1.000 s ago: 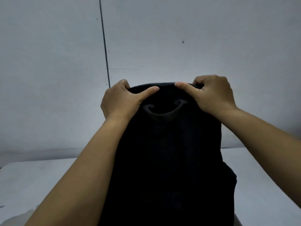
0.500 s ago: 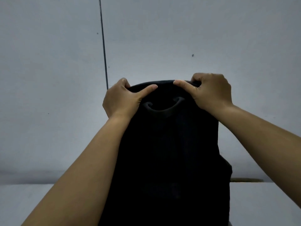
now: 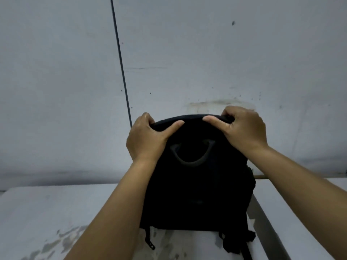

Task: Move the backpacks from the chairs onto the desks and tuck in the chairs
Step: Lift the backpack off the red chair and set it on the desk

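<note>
Fingers of both hands are curled over the top edge of the black backpack, with the thumbs lying along its near face. The left hand grips the left part of the top, and the right hand grips the right part; each one holds only the bag. It stands upright on the white desk, close to the desk's right edge and near the grey wall. Loose straps hang at its bottom. I think the fabric is soft and the bag keeps its shape only partly, so it can sag or fall over when released. The carry handle below the top seems to me the firmer place to take it.
</note>
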